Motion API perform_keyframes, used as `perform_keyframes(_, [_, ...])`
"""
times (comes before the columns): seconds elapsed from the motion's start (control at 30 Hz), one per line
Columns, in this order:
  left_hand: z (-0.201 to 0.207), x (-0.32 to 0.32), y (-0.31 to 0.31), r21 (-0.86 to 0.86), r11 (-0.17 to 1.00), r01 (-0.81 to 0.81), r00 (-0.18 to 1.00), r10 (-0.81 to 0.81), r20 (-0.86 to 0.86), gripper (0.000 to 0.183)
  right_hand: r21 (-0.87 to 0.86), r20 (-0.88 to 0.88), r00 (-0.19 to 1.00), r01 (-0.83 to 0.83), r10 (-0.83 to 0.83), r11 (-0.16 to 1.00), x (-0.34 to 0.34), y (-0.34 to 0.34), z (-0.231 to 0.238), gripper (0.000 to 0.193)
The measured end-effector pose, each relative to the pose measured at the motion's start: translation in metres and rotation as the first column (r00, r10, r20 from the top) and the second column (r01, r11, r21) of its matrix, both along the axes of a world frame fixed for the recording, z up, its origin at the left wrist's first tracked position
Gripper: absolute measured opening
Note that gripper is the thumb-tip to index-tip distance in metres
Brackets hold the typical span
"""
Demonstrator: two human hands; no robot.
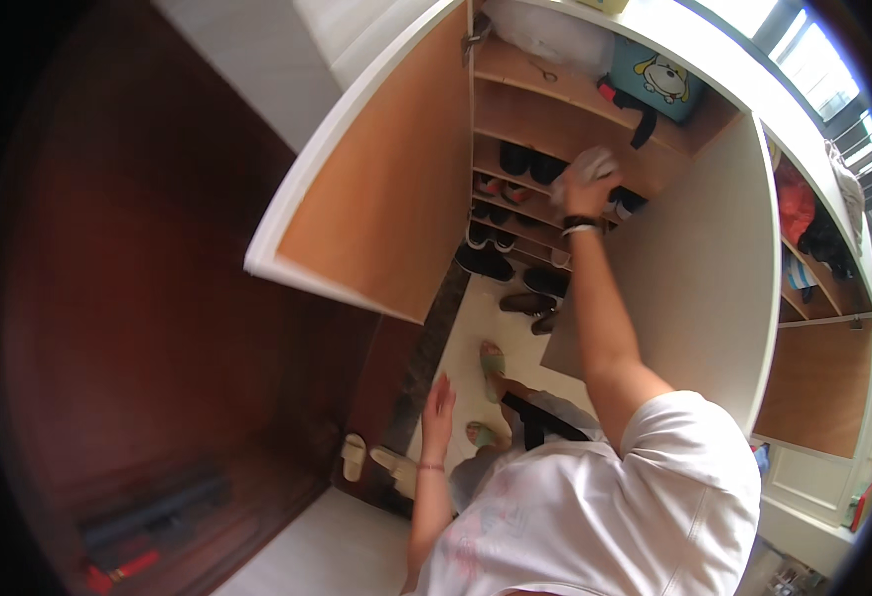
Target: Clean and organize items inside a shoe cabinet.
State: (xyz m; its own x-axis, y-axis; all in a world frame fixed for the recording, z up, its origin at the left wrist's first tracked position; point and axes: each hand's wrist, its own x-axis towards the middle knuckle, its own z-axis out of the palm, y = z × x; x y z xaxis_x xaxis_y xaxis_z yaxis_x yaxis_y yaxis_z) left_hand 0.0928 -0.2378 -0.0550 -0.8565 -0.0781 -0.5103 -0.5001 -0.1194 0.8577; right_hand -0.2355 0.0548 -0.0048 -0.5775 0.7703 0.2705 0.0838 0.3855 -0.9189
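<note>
My right arm reaches into an open shoe cabinet [508, 60]. In my right hand [585, 189] is a crumpled white cloth [596, 161], held in front of the shelves, with dark shoes [517, 159] on the shelf beside it. My fingers are wrapped round the cloth and partly hidden by it. Lower down, my left hand [439, 399] hangs over the floor near the left cabinet door [381, 159]; its fingers are stretched out and it holds nothing.
The right cabinet door [694, 268] stands open close to my right arm. A blue bag [654, 79] with a cartoon dog and a white bundle [555, 35] fill the top shelf. Shoes [528, 302] lie on the floor, and slippers [354, 457] lie by the dark red door [188, 278].
</note>
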Motion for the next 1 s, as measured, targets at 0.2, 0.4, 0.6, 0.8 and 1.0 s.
perform_keyframes(0.2, [-0.134, 0.132, -0.090, -0.285, 0.954, 0.098, 0.915, 0.027, 0.403, 0.033, 0.265, 0.519, 0.852, -0.078, -0.075, 0.961, -0.119, 0.120, 0.035, 0.072])
perform_keyframes(0.4, [-0.094, 0.149, -0.103, -0.269, 0.962, -0.056, 0.638, 0.242, 0.731, 0.033, 0.325, 0.750, 0.660, -0.320, -0.037, 0.890, -0.166, 0.126, -0.006, 0.061])
perform_keyframes(0.6, [-0.083, 0.150, -0.108, -0.261, 0.956, -0.132, 0.540, 0.291, 0.790, 0.034, 0.389, 0.751, 0.651, -0.572, 0.112, 0.722, -0.188, 0.049, -0.023, 0.050])
perform_keyframes(0.8, [-0.083, 0.136, -0.140, -0.146, 0.980, -0.136, 0.617, 0.199, 0.761, 0.034, 0.540, 0.648, 0.677, -0.731, 0.348, 0.416, -0.168, -0.016, -0.005, 0.041])
perform_keyframes(1.0, [-0.092, 0.078, -0.163, -0.062, 0.998, 0.003, 0.708, 0.042, 0.705, 0.032, 0.418, 0.308, 0.574, -0.798, 0.759, 0.434, -0.095, -0.014, 0.014, 0.036])
